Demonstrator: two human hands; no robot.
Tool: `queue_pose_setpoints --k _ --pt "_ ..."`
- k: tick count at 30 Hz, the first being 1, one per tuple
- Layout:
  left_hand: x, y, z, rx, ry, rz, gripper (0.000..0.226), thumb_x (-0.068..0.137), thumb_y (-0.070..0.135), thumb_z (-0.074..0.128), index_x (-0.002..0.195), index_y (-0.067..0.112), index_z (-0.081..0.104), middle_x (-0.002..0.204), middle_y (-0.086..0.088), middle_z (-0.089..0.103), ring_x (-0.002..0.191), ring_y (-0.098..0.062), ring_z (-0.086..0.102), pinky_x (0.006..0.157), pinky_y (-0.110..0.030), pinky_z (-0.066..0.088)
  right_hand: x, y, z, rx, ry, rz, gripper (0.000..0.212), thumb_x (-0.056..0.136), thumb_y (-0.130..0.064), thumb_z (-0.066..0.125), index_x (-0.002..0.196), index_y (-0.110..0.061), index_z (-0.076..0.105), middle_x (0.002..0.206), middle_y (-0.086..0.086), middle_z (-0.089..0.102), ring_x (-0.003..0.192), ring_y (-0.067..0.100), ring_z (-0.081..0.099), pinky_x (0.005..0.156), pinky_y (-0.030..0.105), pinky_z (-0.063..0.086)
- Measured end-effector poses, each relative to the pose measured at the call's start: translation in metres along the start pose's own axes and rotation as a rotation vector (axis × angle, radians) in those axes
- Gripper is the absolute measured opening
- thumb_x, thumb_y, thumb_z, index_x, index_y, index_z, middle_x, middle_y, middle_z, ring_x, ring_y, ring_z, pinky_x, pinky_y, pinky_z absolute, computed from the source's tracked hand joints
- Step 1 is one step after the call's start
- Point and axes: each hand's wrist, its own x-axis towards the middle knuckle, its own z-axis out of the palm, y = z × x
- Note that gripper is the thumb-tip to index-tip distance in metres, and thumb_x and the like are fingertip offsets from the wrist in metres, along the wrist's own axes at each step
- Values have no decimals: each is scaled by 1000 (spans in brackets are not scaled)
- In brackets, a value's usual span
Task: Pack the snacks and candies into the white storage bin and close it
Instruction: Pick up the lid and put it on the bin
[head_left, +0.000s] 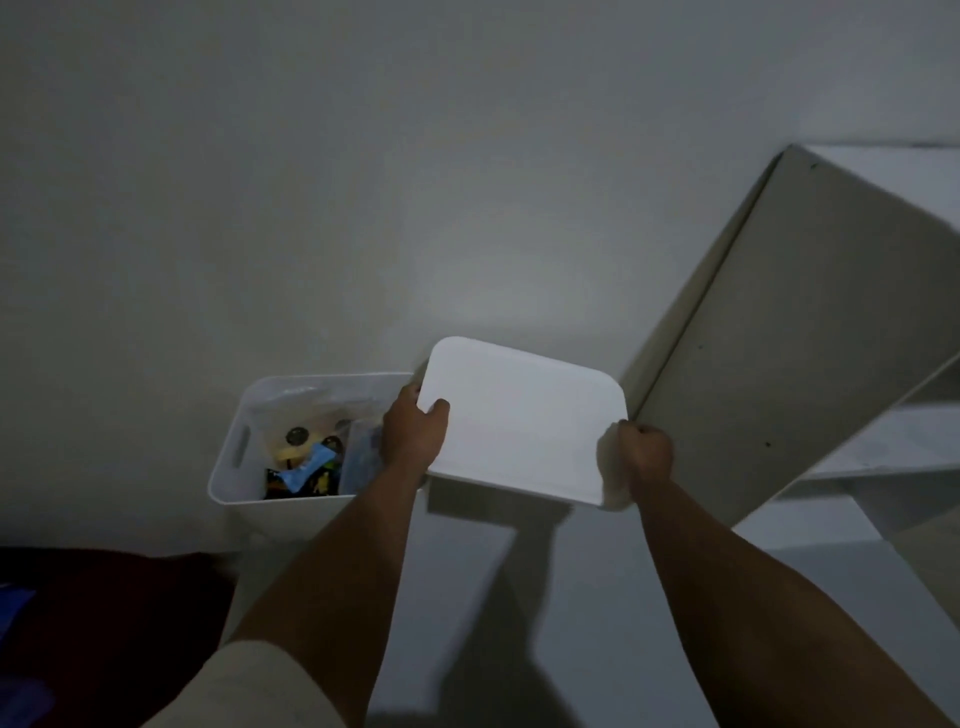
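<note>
The white storage bin (236, 480) stands open on the floor against the wall. Inside it lie several snacks (306, 465): clear bags, a blue wrapper, dark and yellow packets. A flat white lid (524, 421) with rounded corners hangs tilted in the air to the right of the bin, overlapping the bin's right edge. My left hand (413, 434) grips the lid's left edge, thumb on top. My right hand (644, 452) grips its near right corner. Both forearms reach up from the bottom of the view.
A white shelf unit (795, 322) stands at the right, close to the lid's far right corner. A dark red cloth (114, 608) lies at the lower left with something blue (15, 613) at the frame's edge. The plain wall (363, 182) rises behind the bin.
</note>
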Motion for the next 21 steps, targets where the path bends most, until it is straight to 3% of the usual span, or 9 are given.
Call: queue_pose_setpoints --k 10,14,18,21 --pt "51 -62 -143 14 117 -26 35 92 29 54 120 15 70 116 -10 72 104 -35 64 87 -37 49 -89 -47 113 101 -148 -120 31 96 -12 56 122 -2 71 125 18 69 119 35 61 104 41 47" --pt "61 -106 -177 36 170 -69 33 92 26 53 116 13 71 112 -13 72 102 -36 64 81 -35 47 -116 -51 160 99 -190 -137 30 96 -11 57 121 -2 72 123 17 70 117 34 62 99 37 48" --pt "65 -149 -196 32 213 -137 32 90 21 53 115 10 71 113 -16 71 105 -39 64 87 -39 51 -137 -47 205 83 -251 -114 31 96 -11 56 121 -2 71 121 17 71 114 34 63 98 39 48" --pt "75 -172 -205 40 200 -166 29 88 17 51 108 10 71 108 -17 71 100 -40 63 83 -39 50 -141 -43 228 43 -296 -90 33 94 -11 57 124 -4 71 123 16 70 110 32 63 99 40 50"
